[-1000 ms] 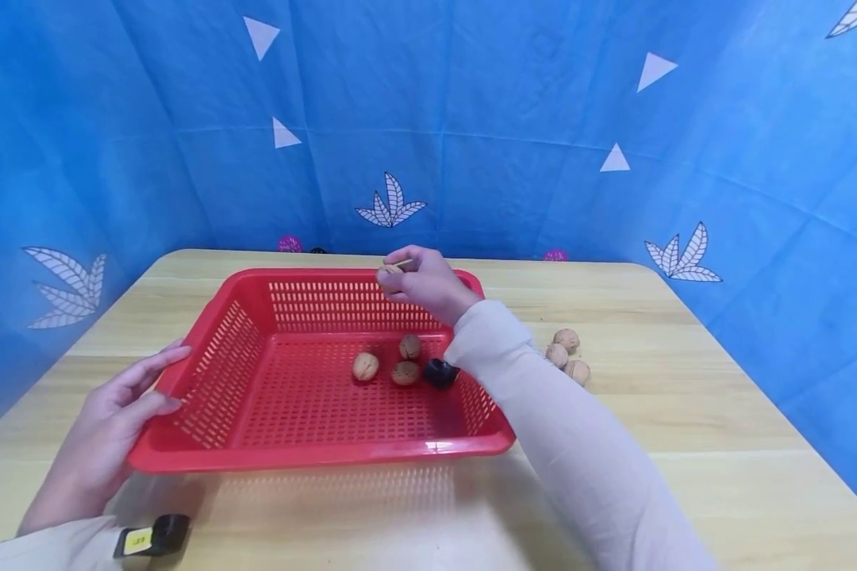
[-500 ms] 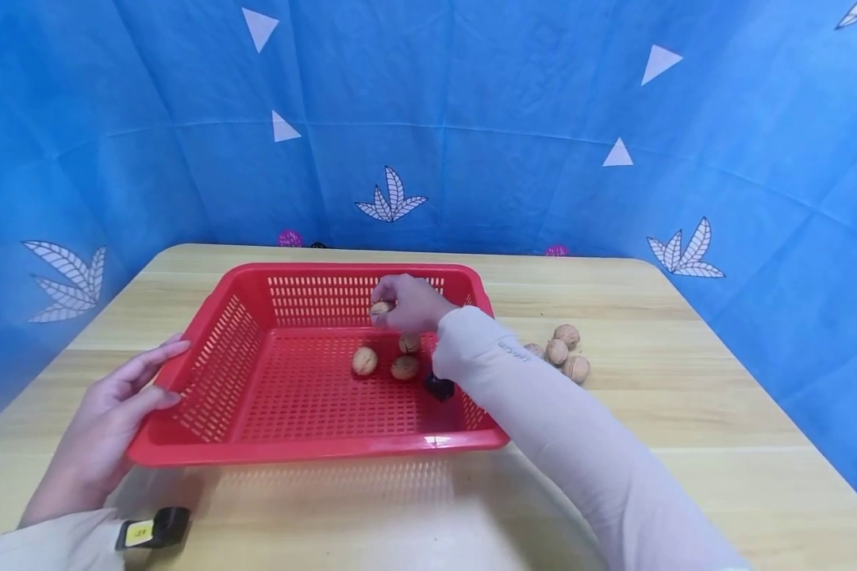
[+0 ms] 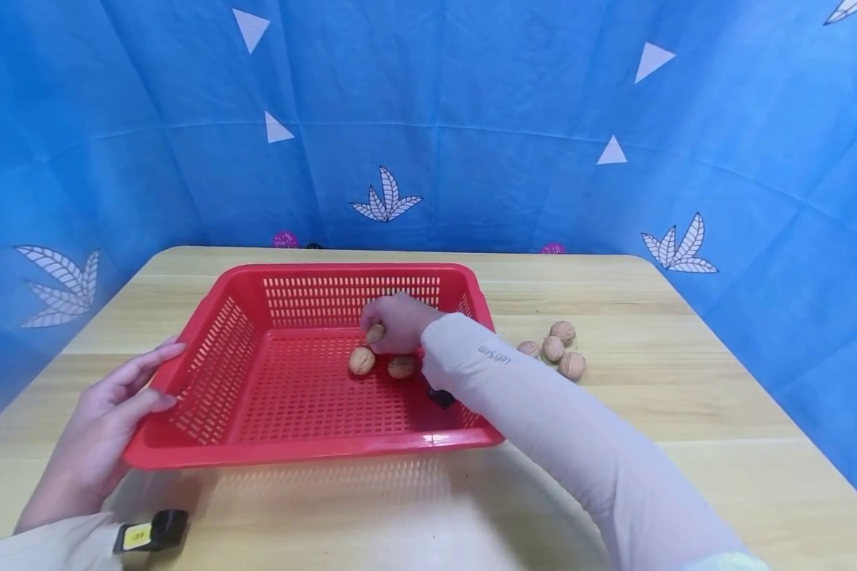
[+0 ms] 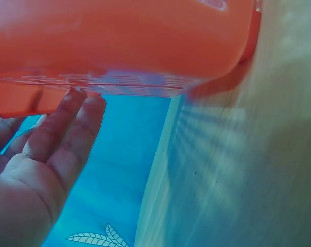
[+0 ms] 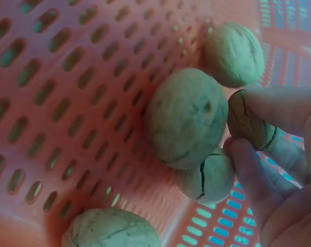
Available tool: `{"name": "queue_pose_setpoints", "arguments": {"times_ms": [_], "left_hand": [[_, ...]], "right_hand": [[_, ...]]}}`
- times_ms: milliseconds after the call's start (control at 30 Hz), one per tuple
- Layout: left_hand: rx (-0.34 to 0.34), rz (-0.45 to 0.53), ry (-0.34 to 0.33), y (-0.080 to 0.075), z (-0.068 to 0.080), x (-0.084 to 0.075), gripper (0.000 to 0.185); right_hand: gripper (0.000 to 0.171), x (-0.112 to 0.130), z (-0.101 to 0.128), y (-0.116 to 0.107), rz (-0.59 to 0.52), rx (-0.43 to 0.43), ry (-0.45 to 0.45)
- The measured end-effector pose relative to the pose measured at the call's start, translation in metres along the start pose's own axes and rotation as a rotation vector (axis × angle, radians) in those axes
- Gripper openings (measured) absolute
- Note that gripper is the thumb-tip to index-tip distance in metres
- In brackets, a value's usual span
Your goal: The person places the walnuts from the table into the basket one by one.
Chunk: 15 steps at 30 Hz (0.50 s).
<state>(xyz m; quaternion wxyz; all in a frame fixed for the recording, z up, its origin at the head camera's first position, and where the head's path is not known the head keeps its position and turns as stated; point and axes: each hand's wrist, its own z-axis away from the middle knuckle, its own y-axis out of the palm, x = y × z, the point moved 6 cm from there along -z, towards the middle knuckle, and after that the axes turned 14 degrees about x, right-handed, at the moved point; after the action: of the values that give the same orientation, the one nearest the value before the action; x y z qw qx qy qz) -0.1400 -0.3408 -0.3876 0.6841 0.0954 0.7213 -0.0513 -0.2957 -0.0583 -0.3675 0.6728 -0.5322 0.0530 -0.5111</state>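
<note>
In the head view, my right hand reaches low inside a red plastic basket and pinches a walnut between thumb and fingers. Other walnuts lie close by on the perforated floor. One walnut shows left of the hand, another walnut just below it. From the right wrist, a large-looking walnut and several more appear near the fingertips. My left hand holds the basket's left rim, thumb on the near part. The left wrist view shows its fingers against the basket's outside.
Several walnuts sit in a small group on the wooden table, right of the basket. A blue patterned cloth hangs behind the table. Black cameras are strapped to both wrists; the left one is beside the basket's near corner.
My right hand has come down from above the far rim into the basket, carrying its walnut close to the others. The left hand has stayed on the rim.
</note>
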Motion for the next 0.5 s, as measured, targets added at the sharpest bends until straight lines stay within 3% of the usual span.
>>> {"name": "queue_pose_setpoints", "arguments": {"times_ms": [167,300,367,500], "left_hand": [[0.004,-0.011,-0.007,0.0006,-0.0016,-0.0007,0.055],[0.006,-0.011,-0.011,0.0000,-0.0027,-0.0018,0.055],[0.014,0.008,0.000,0.0002,-0.0034,-0.0024,0.053],[-0.015,-0.022,-0.042,0.0005,0.0005,0.0012,0.054]], "right_hand": [[0.021,0.0030,-0.0028,0.0033,0.104,0.017,-0.022],[0.021,0.0005,-0.0021,0.0046,-0.005,0.037,0.023],[0.022,0.0002,-0.0008,0.0041,-0.014,0.044,0.034],[0.034,0.0038,0.0054,0.0025,-0.043,0.044,0.021]]}}
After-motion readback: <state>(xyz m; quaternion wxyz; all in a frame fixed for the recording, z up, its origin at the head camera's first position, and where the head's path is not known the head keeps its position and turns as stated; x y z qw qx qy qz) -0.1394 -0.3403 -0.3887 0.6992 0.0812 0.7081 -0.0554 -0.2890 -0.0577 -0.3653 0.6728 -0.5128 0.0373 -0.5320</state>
